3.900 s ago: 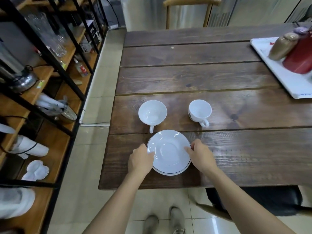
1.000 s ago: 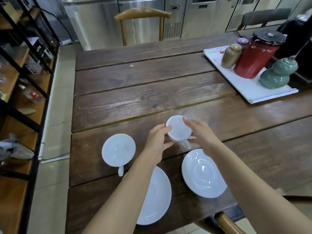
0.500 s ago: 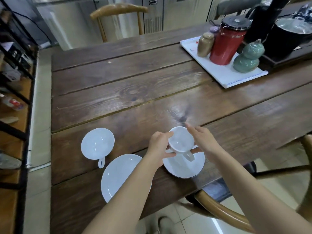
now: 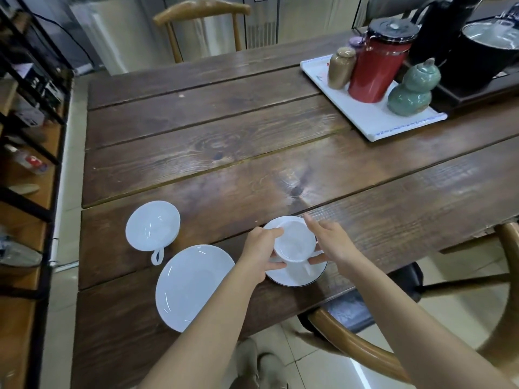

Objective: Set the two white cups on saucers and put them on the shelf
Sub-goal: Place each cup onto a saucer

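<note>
My left hand (image 4: 259, 252) and right hand (image 4: 332, 245): both grasping one cup (image 4: 295, 244), which sits on the dark-rimmed saucer (image 4: 297, 277) at the tabletop's (image 4: 224, 130) near edge. Second saucer (image 4: 193, 286): just left of it, bare. Second cup (image 4: 151, 227): beyond that saucer, on the wood, handle toward me. Shelf (image 4: 28, 192): far left.

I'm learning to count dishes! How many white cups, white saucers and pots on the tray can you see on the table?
White ceramic cups: 2, one on the table, one between the hands.
White round saucers: 2, one empty, one under the held cup.
Pots on the white tray: 4, tan, red, green, small purple.
Total: 8.
</note>
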Available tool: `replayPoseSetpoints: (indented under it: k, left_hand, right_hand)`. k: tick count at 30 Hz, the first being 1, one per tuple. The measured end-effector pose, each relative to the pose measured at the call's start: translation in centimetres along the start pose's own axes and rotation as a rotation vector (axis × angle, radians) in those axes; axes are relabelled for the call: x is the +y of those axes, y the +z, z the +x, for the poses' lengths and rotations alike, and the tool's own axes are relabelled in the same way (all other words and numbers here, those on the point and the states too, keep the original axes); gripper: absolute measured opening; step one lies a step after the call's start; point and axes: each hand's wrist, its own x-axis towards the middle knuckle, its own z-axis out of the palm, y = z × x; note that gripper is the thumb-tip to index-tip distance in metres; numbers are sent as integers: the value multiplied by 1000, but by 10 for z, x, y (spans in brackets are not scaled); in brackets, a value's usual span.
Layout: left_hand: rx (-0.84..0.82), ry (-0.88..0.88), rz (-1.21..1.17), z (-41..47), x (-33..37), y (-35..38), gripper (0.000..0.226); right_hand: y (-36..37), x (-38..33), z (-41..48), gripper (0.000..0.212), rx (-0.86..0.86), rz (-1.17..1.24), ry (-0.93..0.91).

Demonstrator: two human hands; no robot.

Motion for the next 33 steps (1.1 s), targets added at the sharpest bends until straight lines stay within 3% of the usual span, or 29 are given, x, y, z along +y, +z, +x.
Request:
replayPoseSetpoints:
  k: [4, 9, 12, 17, 20, 23, 28, 33]
  left_hand:
    - [-6, -12, 3, 0, 0, -1, 22]
    - [6, 48, 163, -1, 12, -16, 27]
    - [72, 175, 213, -3, 24, -40, 28]
    - [375, 430, 129, -8, 42, -103, 13]
    - [633, 481, 58, -7, 46, -147, 15]
    - [777, 406, 17, 3, 38, -188, 17]
    - [636, 218, -164, 17, 24, -220, 45]
    - [416, 90, -386, 18, 21, -222, 38]
  right_hand:
    - [-2, 0, 3, 50, -21, -53, 7]
    - [-13, -16, 15, 47, 131, -506, -130]
    - [-12, -35, 23, 45, 224, -611, -200]
    - [29, -76, 26, 37, 99, -531, -411]
    - [74, -90, 34, 26, -95, -327, -348]
    - [123, -93, 41, 28, -240, -184, -256]
    - [185, -93, 42, 56, -408, -66, -40]
    - [216, -85, 49, 69, -536, 0, 91]
